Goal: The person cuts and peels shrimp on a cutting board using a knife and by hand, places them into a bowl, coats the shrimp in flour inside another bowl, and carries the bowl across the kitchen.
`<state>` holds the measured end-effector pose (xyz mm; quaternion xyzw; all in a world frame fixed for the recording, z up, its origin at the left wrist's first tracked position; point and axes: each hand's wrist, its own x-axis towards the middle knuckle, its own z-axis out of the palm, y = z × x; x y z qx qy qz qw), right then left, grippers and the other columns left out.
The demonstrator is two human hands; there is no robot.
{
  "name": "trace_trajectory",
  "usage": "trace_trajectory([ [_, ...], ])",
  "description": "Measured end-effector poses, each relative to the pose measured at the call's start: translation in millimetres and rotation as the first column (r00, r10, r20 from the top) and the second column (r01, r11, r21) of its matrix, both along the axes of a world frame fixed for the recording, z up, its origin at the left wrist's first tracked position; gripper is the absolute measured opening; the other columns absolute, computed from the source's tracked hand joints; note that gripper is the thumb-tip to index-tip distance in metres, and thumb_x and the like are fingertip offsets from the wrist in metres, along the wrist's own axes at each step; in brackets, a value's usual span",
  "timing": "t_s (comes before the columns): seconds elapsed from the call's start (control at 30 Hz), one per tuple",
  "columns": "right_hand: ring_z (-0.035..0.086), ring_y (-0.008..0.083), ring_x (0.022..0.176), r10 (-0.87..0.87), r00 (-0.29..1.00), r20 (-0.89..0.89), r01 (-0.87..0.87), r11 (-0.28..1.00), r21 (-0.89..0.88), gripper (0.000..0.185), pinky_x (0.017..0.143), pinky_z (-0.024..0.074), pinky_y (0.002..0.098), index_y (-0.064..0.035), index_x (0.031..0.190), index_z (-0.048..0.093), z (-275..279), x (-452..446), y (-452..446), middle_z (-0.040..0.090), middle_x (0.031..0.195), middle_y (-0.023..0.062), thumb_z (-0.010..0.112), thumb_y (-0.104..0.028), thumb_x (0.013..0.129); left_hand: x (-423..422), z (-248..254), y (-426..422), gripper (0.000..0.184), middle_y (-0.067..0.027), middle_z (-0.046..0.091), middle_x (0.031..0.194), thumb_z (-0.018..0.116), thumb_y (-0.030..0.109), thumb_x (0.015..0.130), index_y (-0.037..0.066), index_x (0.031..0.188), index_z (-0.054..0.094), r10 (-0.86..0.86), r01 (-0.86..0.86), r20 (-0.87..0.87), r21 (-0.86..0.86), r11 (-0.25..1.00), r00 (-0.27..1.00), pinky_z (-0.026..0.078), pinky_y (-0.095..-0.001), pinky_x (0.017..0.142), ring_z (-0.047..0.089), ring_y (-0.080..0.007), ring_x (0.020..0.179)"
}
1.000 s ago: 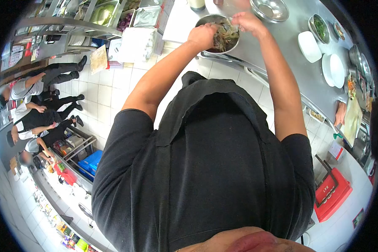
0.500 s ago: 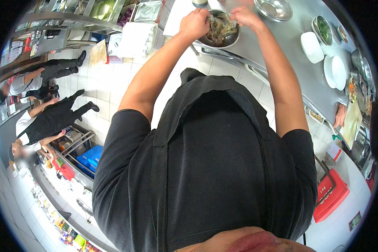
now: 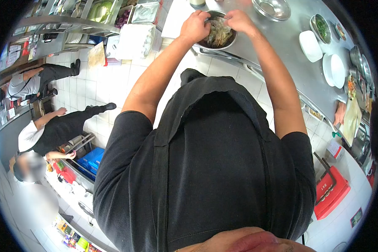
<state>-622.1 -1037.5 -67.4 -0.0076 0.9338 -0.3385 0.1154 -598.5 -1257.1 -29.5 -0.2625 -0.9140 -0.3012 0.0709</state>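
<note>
Shiny metal bowl (image 3: 229, 42), matt cloth apron (image 3: 210, 85).

Since a second ago, the left hand (image 3: 195, 26) has drawn back from inside the round silver metal bowl (image 3: 231, 41) to its left rim, while the right hand (image 3: 238, 22) has moved inward over it. A co-worker in white top and black apron (image 3: 63, 132) has come closer.
</note>
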Motion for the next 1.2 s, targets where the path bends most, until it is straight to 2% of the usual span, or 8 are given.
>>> trace_trajectory([
  [0.1, 0.066, 0.0272, 0.092, 0.022, 0.999, 0.028, -0.021, 1.000, -0.013, 0.034, 0.082, 0.0502, 0.0353, -0.0028, 0.105, 0.068, 16.4, 10.2, -18.2, 0.069, 0.100, 0.0167, 0.068, -0.020, 0.075, 2.3, -0.9, -3.7, 0.035, -0.0149, 0.060, 0.106, 0.065, 0.014, 0.074, 0.006, 0.108, 0.061, 0.099, -0.072, -0.176, 0.152, 0.986, 0.979, 0.049, -0.0412, 0.086, 0.058, -0.0321, 0.102],
  [0.2, 0.066, 0.0266, 0.092, 0.010, 0.998, 0.061, -0.008, 0.999, -0.031, 0.034, 0.083, 0.0500, 0.0353, -0.0031, 0.106, 0.068, 23.2, 11.3, -20.5, 0.069, 0.100, 0.0165, 0.067, -0.019, 0.076, -0.7, -22.9, -15.8, 0.040, -0.0167, 0.062, 0.107, 0.066, 0.014, 0.074, 0.004, 0.112, 0.058, 0.299, -0.286, -0.171, 0.097, 0.953, 0.939, 0.050, -0.0407, 0.084, 0.061, -0.0327, 0.096],
  [0.3, 0.066, 0.0265, 0.092, 0.038, 0.999, 0.038, -0.036, 0.998, -0.052, 0.034, 0.083, 0.0499, 0.0357, -0.0039, 0.107, 0.068, 6.0, 0.8, -11.1, 0.069, 0.101, 0.0163, 0.067, -0.020, 0.076, 3.5, -38.4, -23.7, 0.045, -0.0185, 0.065, 0.104, 0.065, 0.016, 0.075, 0.002, 0.117, 0.055, 0.319, -0.408, 0.387, 0.176, 0.896, 0.865, 0.050, -0.0408, 0.083, 0.063, -0.0346, 0.090],
  [0.6, 0.065, 0.0316, 0.096, -0.134, 0.945, -0.298, 0.160, 0.985, 0.065, 0.033, 0.087, 0.0495, 0.0369, -0.0075, 0.108, 0.068, 33.8, 9.1, -4.6, 0.068, 0.105, 0.0148, 0.062, -0.023, 0.080, 3.5, -65.0, -27.7, 0.035, -0.0184, 0.068, 0.089, 0.059, 0.010, 0.075, -0.003, 0.108, 0.062, 0.264, -0.436, 0.575, 0.183, 0.881, 0.774, 0.051, -0.0366, 0.077, 0.066, -0.0276, 0.085],
  [0.7, 0.066, 0.0266, 0.077, -0.020, 0.992, -0.125, 0.010, 0.997, -0.076, 0.022, 0.068, 0.0523, 0.0372, 0.0001, 0.092, 0.069, 42.0, 30.6, -22.8, 0.069, 0.091, 0.0167, 0.063, -0.014, 0.076, 11.3, -50.3, -23.5, 0.038, -0.0176, 0.067, 0.088, 0.058, 0.006, 0.076, -0.004, 0.112, 0.060, 0.232, -0.461, 0.641, 0.215, 0.861, 0.732, 0.052, -0.0360, 0.072, 0.066, -0.0249, 0.078],
  [0.8, 0.066, 0.0354, 0.091, 0.172, 0.962, 0.213, -0.190, 0.980, 0.067, 0.026, 0.080, 0.0517, 0.0420, 0.0029, 0.094, 0.069, 44.1, 47.2, -47.8, 0.066, 0.099, 0.0237, 0.060, -0.012, 0.074, 12.4, -46.2, -20.7, 0.039, -0.0191, 0.067, 0.087, 0.055, 0.006, 0.075, -0.003, 0.112, 0.059, 0.199, -0.484, 0.696, 0.239, 0.842, 0.690, 0.052, -0.0363, 0.070, 0.067, -0.0258, 0.075],
  [0.9, 0.067, 0.0360, 0.083, 0.105, 0.984, 0.145, -0.143, 0.948, 0.284, 0.021, 0.075, 0.0519, 0.0440, -0.0044, 0.083, 0.072, 20.7, 53.5, -59.6, 0.069, 0.087, 0.0198, 0.058, -0.008, 0.068, 12.9, -53.5, -18.4, 0.039, -0.0205, 0.068, 0.083, 0.053, 0.008, 0.072, -0.001, 0.110, 0.060, 0.236, -0.480, 0.639, 0.238, 0.844, 0.732, 0.052, -0.0379, 0.074, 0.068, -0.0296, 0.076],
  [1.2, 0.066, 0.0337, 0.096, 0.118, 0.980, 0.159, -0.182, 0.848, 0.498, 0.024, 0.083, 0.0523, 0.0417, -0.0008, 0.094, 0.070, 44.5, 65.2, -76.4, 0.068, 0.099, 0.0191, 0.062, -0.013, 0.075, 17.2, -67.1, -12.5, 0.039, -0.0218, 0.068, 0.083, 0.053, 0.008, 0.070, 0.000, 0.108, 0.060, 0.250, -0.501, 0.626, 0.263, 0.824, 0.739, 0.051, -0.0401, 0.079, 0.067, -0.0342, 0.082],
])
